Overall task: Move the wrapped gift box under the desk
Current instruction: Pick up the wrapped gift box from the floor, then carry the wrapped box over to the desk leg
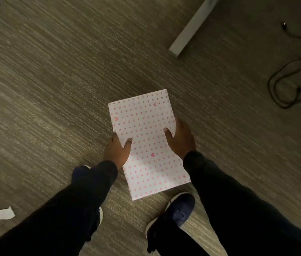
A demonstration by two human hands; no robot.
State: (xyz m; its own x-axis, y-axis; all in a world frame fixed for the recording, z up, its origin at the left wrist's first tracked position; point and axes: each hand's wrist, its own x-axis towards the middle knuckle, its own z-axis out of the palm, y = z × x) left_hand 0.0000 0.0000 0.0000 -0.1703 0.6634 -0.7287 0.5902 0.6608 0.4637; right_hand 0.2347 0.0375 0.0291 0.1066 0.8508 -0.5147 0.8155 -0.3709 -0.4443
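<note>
The wrapped gift box [146, 126] is a flat rectangle in white paper with small pink hearts, seen from above over the grey carpet at the centre of the head view. My left hand [117, 151] grips its left edge, thumb on top. My right hand [181, 138] grips its right edge, thumb also on the top face. Both arms wear dark sleeves. The fingers under the box are hidden. A pale desk leg [188, 30] slants across the floor at the upper right, beyond the box.
A black cable [291, 78] lies looped on the carpet at the far right, past the desk leg. A scrap of white paper [4, 213] lies at the lower left. My blue shoe [179, 211] stands just below the box.
</note>
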